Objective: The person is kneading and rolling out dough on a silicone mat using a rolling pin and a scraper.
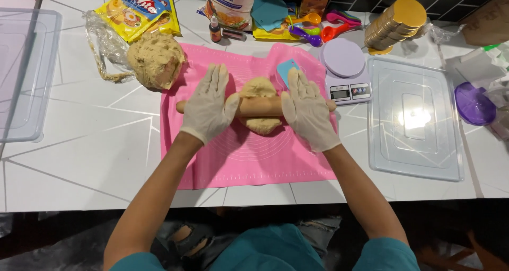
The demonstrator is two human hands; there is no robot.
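Smooth pale wooden rolling pin (pixel 258 107) presses soft, matt tan dough (pixel 259 88) on a matt pink silicone mat (pixel 249 160); thin whitish latex gloves wrinkle over the left hand (pixel 208 105) and right hand (pixel 309 110); glossy white tabletop (pixel 90 144).

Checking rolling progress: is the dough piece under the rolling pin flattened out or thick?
Thick: the dough piece bulges as a small rounded lump on both sides of the rolling pin.

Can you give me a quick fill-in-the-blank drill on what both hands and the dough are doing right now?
1. Both gloved hands, left hand and right hand, press flat on a wooden ____.
2. The small dough piece lies on a ____ mat.
3. The big dough lump sits nearer the ____ hand.
4. Right of the mat stands a digital ____.

Missing words: rolling pin; pink; left; scale
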